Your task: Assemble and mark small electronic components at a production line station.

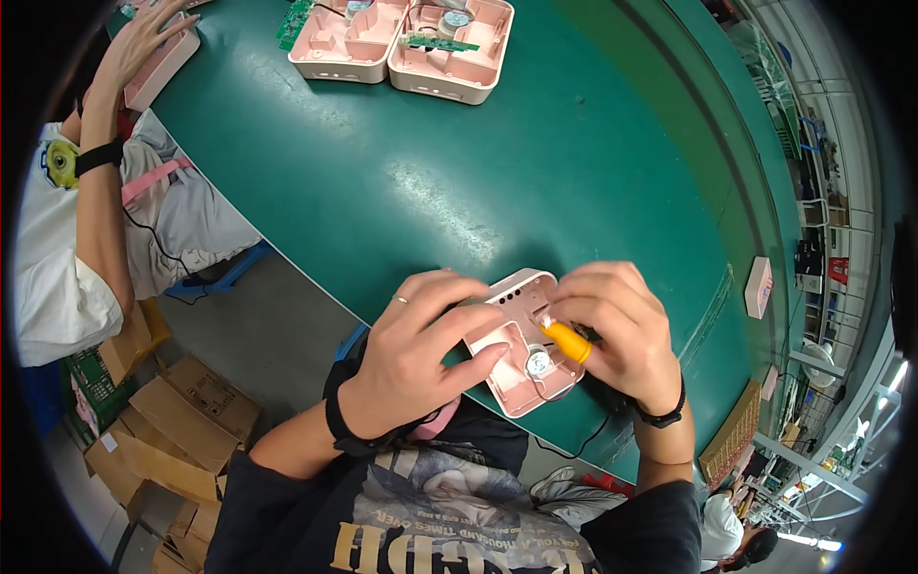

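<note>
In front of me is a pale pink plastic housing (517, 407) with an open top, tilted near the table's edge. My left hand (413, 349) steadies its left side, thumb on the inner wall and fingers over the upper rim. Inside it, a small round silver part (538, 363) sits with a thin wire running from it. My right hand (622, 330) holds a yellow tube-shaped object (567, 340) with a pale tip, pointed into the housing. Whether the tip touches the inside cannot be made out, and the fingers hide part of it.
Two similar pink housings (440, 91) with green circuit boards stand at the far side of the green table (382, 191). Another person's hand (129, 53) works over a pink housing at far left. Cardboard boxes (196, 411) lie on the floor; a pink part (758, 287) lies right.
</note>
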`<action>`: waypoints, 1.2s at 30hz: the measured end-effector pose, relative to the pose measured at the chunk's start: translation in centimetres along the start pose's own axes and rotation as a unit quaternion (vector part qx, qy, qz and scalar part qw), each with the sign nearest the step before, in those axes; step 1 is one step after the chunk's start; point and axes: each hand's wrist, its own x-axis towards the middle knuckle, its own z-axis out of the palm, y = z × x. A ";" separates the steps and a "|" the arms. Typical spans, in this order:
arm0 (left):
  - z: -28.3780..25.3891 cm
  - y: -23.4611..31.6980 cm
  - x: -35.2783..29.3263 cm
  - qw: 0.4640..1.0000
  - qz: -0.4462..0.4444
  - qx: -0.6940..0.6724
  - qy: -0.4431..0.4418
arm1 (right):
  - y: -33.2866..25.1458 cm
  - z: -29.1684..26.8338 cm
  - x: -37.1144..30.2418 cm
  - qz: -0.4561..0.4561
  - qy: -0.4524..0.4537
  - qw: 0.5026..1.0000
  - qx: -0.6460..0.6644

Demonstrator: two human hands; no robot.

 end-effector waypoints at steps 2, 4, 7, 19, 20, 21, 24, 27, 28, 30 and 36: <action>-0.3 0.3 0.4 1.000 0.006 -0.015 0.000 | -0.3 0.2 -0.6 -0.007 0.036 0.999 0.032; -0.3 1.2 0.8 0.999 0.014 -0.050 -0.011 | -0.6 0.3 -0.8 -0.013 0.056 0.997 0.044; 0.0 1.7 1.1 0.998 0.011 -0.058 -0.015 | -1.1 0.7 -0.9 -0.018 0.060 0.997 0.039; 0.8 1.7 2.0 0.998 0.043 -0.033 -0.013 | -2.4 1.6 -1.5 0.272 0.039 0.892 0.359; 0.8 2.1 2.0 0.999 0.042 -0.018 -0.008 | -2.4 1.4 -1.4 0.273 0.046 0.891 0.360; 0.8 2.4 2.2 0.999 0.041 -0.002 -0.001 | -2.4 1.0 -1.2 0.295 0.030 0.873 0.386; 0.9 3.0 2.6 0.996 0.084 0.030 0.006 | -2.5 0.5 -1.3 0.336 0.002 0.833 0.440; 0.8 3.4 2.9 0.993 0.107 0.052 0.007 | -2.4 1.0 -1.8 0.322 0.046 0.798 0.507; 0.7 3.5 3.0 0.993 0.108 0.056 0.006 | -2.5 1.0 -1.9 0.320 0.050 0.797 0.509; 0.5 3.6 3.3 0.992 0.111 0.062 0.000 | -2.9 0.9 -2.1 0.322 0.068 0.810 0.486; -2.6 0.0 5.4 0.981 0.105 0.086 -0.137 | -0.6 0.0 -4.4 0.197 0.109 0.949 0.220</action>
